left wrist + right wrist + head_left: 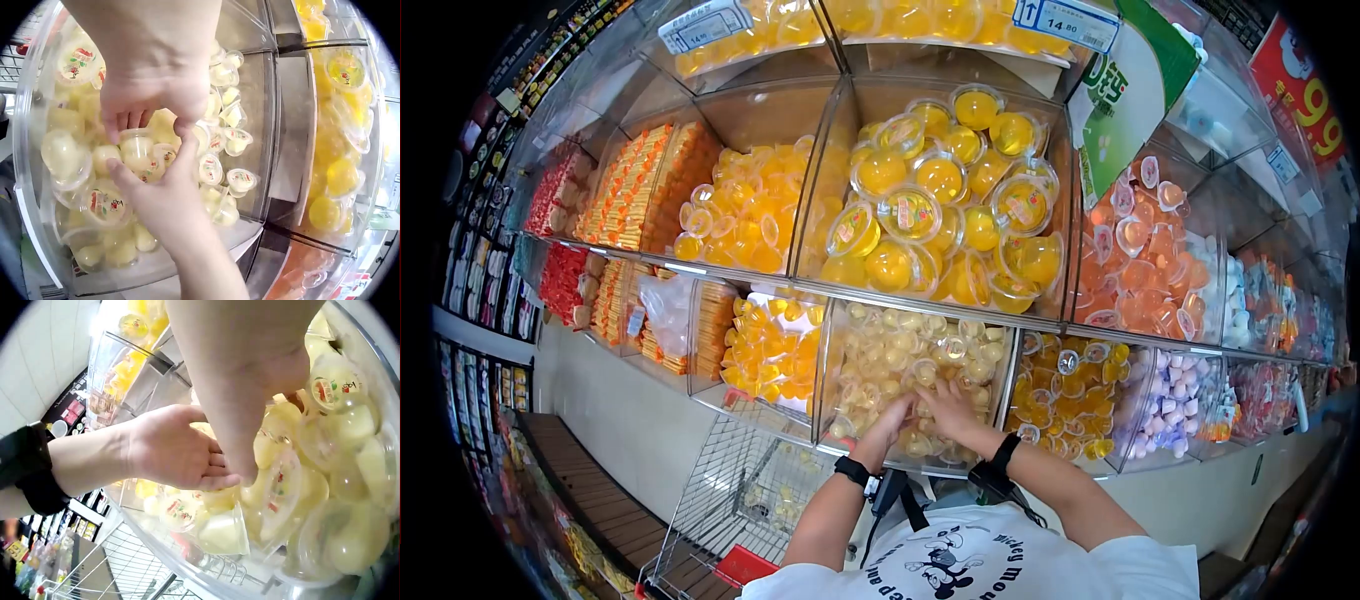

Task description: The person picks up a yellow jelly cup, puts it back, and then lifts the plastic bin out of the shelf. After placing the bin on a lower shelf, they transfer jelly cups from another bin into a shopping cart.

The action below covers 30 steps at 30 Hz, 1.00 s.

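Both hands reach into a clear bin [832, 400] of pale-yellow jelly cups. In the head view the left hand [888, 418] comes in from the left, its fingertips close to the right hand [950, 412]. The right hand's fingers spread over the cups. In the left wrist view, a jelly cup [136, 149] lies right below the left hand's loosely bent fingers. The right thumb and forefinger stand apart on either side of that cup. The right wrist view shows the left hand's bent fingers beside the right hand, whose other fingertips are hidden.
Dividers split the stand into bins. Large yellow jelly cups [940, 180] fill the bin above; amber ones [1065, 395] lie to the right, orange-yellow ones [770, 335] to the left. A wire shopping cart [730, 470] stands at the lower left. Price tags [1065, 25] hang above.
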Each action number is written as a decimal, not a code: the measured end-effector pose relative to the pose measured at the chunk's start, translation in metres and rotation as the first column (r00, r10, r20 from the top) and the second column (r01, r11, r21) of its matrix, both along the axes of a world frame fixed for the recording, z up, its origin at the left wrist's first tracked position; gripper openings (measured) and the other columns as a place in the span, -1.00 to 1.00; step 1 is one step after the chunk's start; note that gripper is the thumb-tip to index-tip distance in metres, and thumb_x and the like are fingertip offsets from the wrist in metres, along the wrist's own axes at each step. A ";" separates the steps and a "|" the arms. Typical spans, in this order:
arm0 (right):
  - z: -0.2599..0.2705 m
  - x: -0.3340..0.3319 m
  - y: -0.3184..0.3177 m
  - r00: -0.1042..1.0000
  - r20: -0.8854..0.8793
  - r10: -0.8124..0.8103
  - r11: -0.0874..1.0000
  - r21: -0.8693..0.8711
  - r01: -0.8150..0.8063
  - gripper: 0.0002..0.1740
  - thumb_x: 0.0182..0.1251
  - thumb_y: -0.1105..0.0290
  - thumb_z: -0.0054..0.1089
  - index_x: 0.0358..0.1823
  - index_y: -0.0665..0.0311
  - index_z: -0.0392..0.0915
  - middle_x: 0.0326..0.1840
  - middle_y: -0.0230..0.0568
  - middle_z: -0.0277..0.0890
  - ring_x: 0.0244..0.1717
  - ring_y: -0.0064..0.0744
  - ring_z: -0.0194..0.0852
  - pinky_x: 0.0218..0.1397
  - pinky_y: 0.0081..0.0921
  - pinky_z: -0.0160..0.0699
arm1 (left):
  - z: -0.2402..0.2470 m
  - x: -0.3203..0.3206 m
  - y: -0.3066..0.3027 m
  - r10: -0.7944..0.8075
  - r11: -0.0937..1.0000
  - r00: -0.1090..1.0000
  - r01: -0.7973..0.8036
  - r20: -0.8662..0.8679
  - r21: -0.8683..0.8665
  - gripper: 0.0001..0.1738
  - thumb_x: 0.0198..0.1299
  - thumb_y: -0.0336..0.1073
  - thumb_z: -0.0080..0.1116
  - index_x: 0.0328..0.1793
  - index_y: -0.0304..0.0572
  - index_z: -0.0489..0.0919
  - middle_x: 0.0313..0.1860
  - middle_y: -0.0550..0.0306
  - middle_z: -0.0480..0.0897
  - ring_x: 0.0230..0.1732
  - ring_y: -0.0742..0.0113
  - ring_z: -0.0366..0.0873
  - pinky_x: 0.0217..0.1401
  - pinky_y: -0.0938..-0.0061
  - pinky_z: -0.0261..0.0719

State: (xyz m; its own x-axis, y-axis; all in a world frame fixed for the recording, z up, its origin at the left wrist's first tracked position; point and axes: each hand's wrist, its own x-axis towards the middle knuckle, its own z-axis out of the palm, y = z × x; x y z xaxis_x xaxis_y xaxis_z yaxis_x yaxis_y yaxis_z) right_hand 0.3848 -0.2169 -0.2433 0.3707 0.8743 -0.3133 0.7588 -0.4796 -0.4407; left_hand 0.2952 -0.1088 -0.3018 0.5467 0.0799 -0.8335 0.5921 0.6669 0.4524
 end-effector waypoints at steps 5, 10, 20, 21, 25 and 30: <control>0.014 0.008 0.007 0.984 -0.140 -0.109 0.991 -0.095 0.096 -0.22 -0.34 0.22 0.23 0.05 0.07 0.09 -0.03 -0.02 0.11 -0.01 0.02 0.08 0.02 -0.27 0.11 | 0.019 -0.002 -0.007 0.196 0.980 0.975 -0.190 0.105 -0.062 -0.57 0.04 -0.17 -0.19 0.06 -0.11 0.19 -0.11 0.23 0.31 -0.07 0.38 0.22 -0.07 0.46 0.22; 0.009 0.008 0.020 0.996 -0.021 -0.082 0.980 -0.183 0.076 -0.13 -0.44 0.21 0.28 0.05 0.14 0.08 -0.01 0.02 0.10 -0.06 -0.03 0.18 -0.08 -0.33 0.24 | 0.002 -0.003 -0.024 0.245 0.960 0.956 -0.262 0.161 0.097 -0.55 0.01 -0.26 -0.13 0.06 -0.13 0.09 -0.11 0.15 0.31 -0.09 0.36 0.25 -0.14 0.46 0.29; -0.031 0.002 0.033 0.974 -0.124 -0.191 0.975 -0.141 0.173 -0.17 -0.48 0.17 0.20 0.02 0.14 0.16 -0.04 0.04 0.16 -0.06 -0.04 0.19 -0.08 -0.39 0.26 | -0.013 -0.013 -0.021 0.359 0.920 0.886 -0.282 0.293 -0.274 -0.69 0.10 -0.23 -0.27 -0.07 -0.22 0.27 -0.19 0.04 0.42 -0.20 0.28 0.41 -0.22 0.39 0.46; -0.033 0.005 0.031 0.939 -0.262 -0.223 0.971 -0.143 0.190 -0.21 -0.47 0.16 0.18 -0.02 0.18 0.18 -0.09 0.05 0.20 -0.09 -0.05 0.22 -0.09 -0.39 0.27 | -0.007 -0.015 -0.020 0.350 0.916 0.889 -0.259 0.295 -0.307 -0.68 0.10 -0.22 -0.29 -0.08 -0.23 0.28 -0.17 0.02 0.41 -0.17 0.26 0.40 -0.19 0.37 0.46; -0.016 0.014 0.026 0.751 -0.612 -0.248 0.969 -0.159 0.191 -0.33 -0.44 0.17 0.14 -0.16 0.31 0.28 -0.28 0.05 0.31 -0.20 -0.08 0.29 -0.16 -0.39 0.29 | 0.010 -0.015 -0.020 0.363 0.846 0.904 -0.219 0.225 -0.486 -0.61 0.07 -0.21 -0.19 0.04 -0.12 0.16 -0.10 0.05 0.36 -0.11 0.22 0.38 -0.14 0.30 0.43; 0.007 -0.020 0.002 0.910 -0.371 -0.187 0.944 0.187 0.270 -0.45 -0.33 0.25 0.16 -0.21 0.32 0.27 -0.22 0.02 0.25 -0.13 -0.14 0.21 -0.12 -0.39 0.24 | 0.037 -0.025 -0.030 0.320 0.893 0.902 -0.185 0.289 -0.411 -0.54 0.06 -0.17 -0.15 0.11 0.02 0.10 -0.06 0.03 0.30 -0.13 0.21 0.38 -0.18 0.27 0.45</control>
